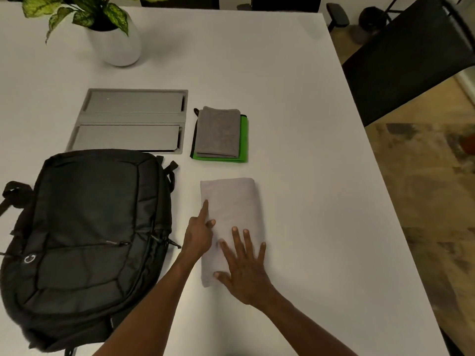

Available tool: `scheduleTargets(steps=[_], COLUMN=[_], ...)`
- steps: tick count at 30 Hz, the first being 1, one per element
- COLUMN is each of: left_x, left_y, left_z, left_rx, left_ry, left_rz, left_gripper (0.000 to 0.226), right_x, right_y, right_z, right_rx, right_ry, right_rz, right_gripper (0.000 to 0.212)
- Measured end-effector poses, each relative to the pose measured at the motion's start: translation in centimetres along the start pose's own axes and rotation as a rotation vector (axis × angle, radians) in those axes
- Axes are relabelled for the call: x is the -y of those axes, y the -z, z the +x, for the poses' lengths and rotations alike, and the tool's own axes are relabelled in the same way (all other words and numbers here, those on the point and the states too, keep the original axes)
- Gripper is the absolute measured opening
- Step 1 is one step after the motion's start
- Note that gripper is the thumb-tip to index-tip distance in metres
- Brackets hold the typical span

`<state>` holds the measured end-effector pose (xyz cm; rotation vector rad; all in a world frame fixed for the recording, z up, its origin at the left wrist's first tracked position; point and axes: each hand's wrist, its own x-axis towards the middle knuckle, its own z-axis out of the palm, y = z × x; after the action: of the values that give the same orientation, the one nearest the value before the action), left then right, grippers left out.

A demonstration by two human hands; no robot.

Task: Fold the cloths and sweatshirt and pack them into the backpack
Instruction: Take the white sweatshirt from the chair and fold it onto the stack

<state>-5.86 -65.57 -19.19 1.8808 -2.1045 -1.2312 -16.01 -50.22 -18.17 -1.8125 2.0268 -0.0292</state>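
Observation:
A pale grey sweatshirt lies folded into a long rectangle on the white table. My right hand presses flat on its near half, fingers spread. My left hand touches the sweatshirt's left edge with its index finger stretched forward and the other fingers curled, holding nothing. Beyond the sweatshirt a folded grey cloth sits stacked on a folded green cloth. A black backpack lies flat at the left, its zips closed as far as I can see.
A grey recessed panel with two lids is set into the table behind the backpack. A potted plant in a white pot stands at the far left. The table's right edge borders a dark chair and a patterned carpet.

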Motion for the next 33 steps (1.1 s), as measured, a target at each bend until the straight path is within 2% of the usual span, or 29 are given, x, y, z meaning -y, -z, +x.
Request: scheduleTargets(steps=[2,5,8,11,13,15,20,23,25,27,29,31,33], left_x=[0.3,0.6,0.3,-0.1,-0.1,0.2,0.6,0.2,-0.2,-0.6,-0.7,-1.1,-1.9], left_y=[0.2,0.2,0.3,0.5,0.7,0.8,0.8,0.7,1.0,2.1,3.6,5.1,6.6], left_z=[-0.4,-1.4,-2.0,-1.9,-1.8,-1.7,-1.7,-2.1,-2.1,-1.7,-0.9,-0.3,0.4], left_rx=[-0.003,-0.017,-0.028,-0.023,-0.015,-0.009,-0.023,-0.046,-0.024,0.071,0.280,0.489,0.591], left_ry=[0.005,0.023,0.047,0.091,0.114,0.131,0.135,0.127,0.217,0.358,0.436,0.422,0.406], left_rz=[-0.008,-0.057,-0.130,-0.164,-0.188,-0.234,-0.301,-0.353,-0.449,-0.606,-0.864,-1.128,-1.269], left_gripper=[0.061,0.058,0.058,0.059,0.061,0.062,0.059,0.050,0.052,0.069,0.079,0.066,0.062], right_x=[-0.9,-2.3,-3.9,-5.5,-6.1,-5.9,-4.0,-3.7,-3.7,-3.6,-3.8,-3.9,-4.0], right_y=[0.3,1.6,3.7,4.5,5.0,5.5,5.2,5.5,6.1,7.0,8.0,9.4,10.9], right_z=[0.1,1.3,3.5,5.1,5.7,6.2,6.9,7.0,7.2,7.5,8.1,8.9,9.8], right_rx=[-0.082,-0.194,-0.103,-0.022,0.090,0.178,0.175,0.139,0.149,0.186,0.228,0.269,0.290], right_ry=[-0.086,-0.423,-0.700,-0.822,-0.778,-0.685,-0.579,-0.608,-0.606,-0.570,-0.523,-0.462,-0.398], right_rz=[0.183,0.642,1.099,1.367,1.484,1.491,1.415,1.476,1.588,1.693,1.760,1.795,1.814], right_gripper=[0.073,0.081,0.089,0.089,0.088,0.088,0.094,0.083,0.074,0.070,0.067,0.067,0.063])
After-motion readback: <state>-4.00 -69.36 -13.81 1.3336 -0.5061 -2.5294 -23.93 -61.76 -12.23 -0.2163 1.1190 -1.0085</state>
